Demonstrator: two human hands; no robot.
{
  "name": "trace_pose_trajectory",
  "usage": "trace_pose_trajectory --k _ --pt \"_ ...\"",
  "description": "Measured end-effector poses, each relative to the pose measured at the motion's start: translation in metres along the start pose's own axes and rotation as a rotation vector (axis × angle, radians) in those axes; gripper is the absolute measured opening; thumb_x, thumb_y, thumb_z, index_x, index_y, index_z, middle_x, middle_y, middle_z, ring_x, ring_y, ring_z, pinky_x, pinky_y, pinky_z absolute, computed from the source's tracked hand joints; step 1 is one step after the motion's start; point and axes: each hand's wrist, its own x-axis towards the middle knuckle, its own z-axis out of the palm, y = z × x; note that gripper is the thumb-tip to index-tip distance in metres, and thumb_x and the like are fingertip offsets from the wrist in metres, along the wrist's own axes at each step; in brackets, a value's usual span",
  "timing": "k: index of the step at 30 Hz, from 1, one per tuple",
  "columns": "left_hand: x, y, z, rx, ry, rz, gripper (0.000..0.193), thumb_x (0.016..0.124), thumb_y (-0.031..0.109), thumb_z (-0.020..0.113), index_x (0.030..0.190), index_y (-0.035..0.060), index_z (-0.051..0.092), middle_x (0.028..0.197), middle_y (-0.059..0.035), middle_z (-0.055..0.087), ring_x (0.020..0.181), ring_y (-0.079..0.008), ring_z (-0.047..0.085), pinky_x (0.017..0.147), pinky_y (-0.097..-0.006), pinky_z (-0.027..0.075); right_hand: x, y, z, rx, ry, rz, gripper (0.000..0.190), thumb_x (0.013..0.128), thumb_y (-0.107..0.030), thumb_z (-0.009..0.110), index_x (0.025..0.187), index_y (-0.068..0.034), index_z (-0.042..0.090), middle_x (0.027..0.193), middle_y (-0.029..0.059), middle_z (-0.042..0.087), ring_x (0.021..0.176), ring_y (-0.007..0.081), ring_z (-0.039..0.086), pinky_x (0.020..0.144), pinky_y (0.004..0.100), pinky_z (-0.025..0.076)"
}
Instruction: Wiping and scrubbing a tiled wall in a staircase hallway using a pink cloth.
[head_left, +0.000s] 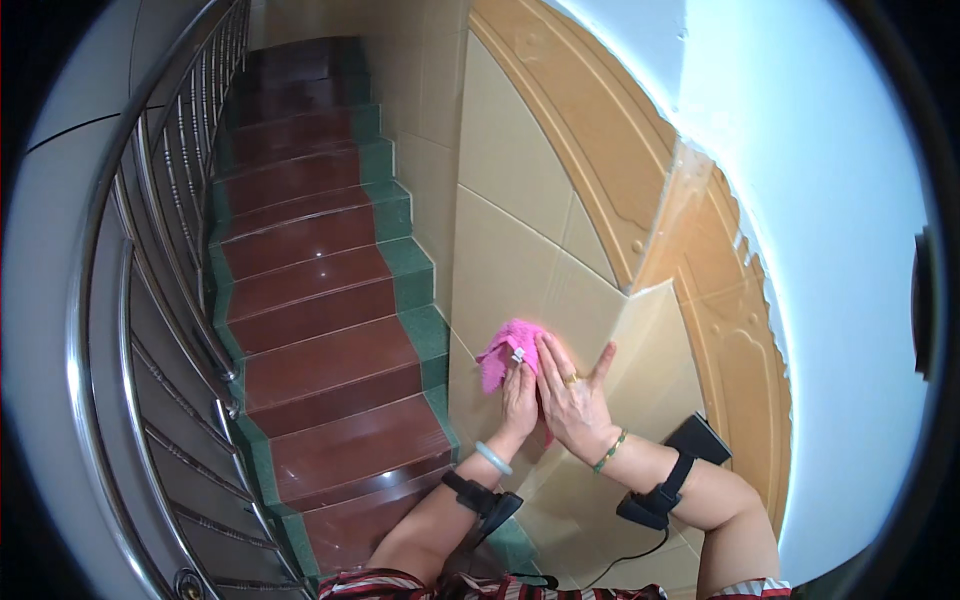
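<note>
A pink fleecy cloth (517, 337) with a small white tag is against the beige wall tiles (517, 255). My left hand (519, 401) holds its lower part, with the thumb side up near the tag. Beside it, my right hand (574, 405) presses flat on the cloth's right part, its little finger spread outward over the tile. A pink bit of cloth shows below, between both hands. The palms and most of the cloth under my right hand are hidden. I wear a pale bangle (493, 457) on the left wrist and a green bracelet (611, 450) on the right.
Brown stairs (330, 315) with green borders run along the left. A stainless steel railing (82, 330) curves beside them. An orange-brown moulded tile border (585, 135) tops the wall, below white plaster (832, 300). Black devices (652, 499) are strapped to both forearms; a cable hangs at the right.
</note>
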Motion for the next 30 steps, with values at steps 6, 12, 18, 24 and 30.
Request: trace_pose_trajectory --k 6,12,18,24,30 --pt "-0.033 0.051 0.014 0.278 0.034 0.225 0.05 0.096 0.022 0.049 0.14 0.0023 0.036 0.143 -0.0226 0.037 0.134 -0.0399 0.033 0.111 -0.0455 0.025 -0.023 0.035 -0.038 -0.003 0.097 -0.071 0.047 0.077 -0.02 0.053 0.121 -0.004 0.06 0.135 0.0111 0.049 0.137 0.027 0.033 0.109 0.0683 0.008" --pt "0.009 0.144 0.038 0.397 -0.08 0.473 0.055 0.088 0.016 0.057 0.138 0.0006 0.039 0.143 -0.0285 0.033 0.133 -0.0483 0.027 0.112 -0.0512 0.021 0.001 0.12 -0.118 -0.117 0.454 0.102 0.029 0.072 -0.012 0.06 0.099 -0.004 0.066 0.118 0.0105 0.057 0.12 0.0294 0.05 0.103 0.0561 0.031" --pt "0.071 0.183 0.051 0.462 0.093 0.669 0.051 0.081 0.003 0.057 0.13 -0.0019 0.044 0.129 -0.0321 0.042 0.115 -0.0486 0.044 0.098 -0.0515 0.037 0.037 0.144 -0.125 0.282 0.749 0.513 0.024 0.077 0.002 0.059 0.1 -0.005 0.061 0.094 0.0094 0.059 0.082 0.0273 0.063 0.068 0.0376 0.052" --pt "0.078 0.176 0.036 0.515 0.051 0.727 0.06 0.081 0.011 0.063 0.135 -0.0008 0.04 0.126 -0.0265 0.049 0.116 -0.0432 0.048 0.098 -0.0485 0.039 0.037 0.106 -0.084 0.551 0.85 0.493 0.024 0.081 0.004 0.058 0.104 -0.001 0.056 0.115 0.0185 0.06 0.097 0.0321 0.064 0.077 0.0361 0.054" --pt "0.054 0.12 0.018 0.538 -0.125 0.677 0.062 0.086 0.017 0.058 0.139 -0.0024 0.033 0.14 -0.0271 0.036 0.131 -0.0424 0.034 0.109 -0.0484 0.027 0.02 0.054 -0.022 0.871 0.883 0.444 0.054 0.091 -0.012 0.053 0.138 0.006 0.034 0.149 0.0338 0.014 0.139 0.0472 0.016 0.113 0.0481 0.021"
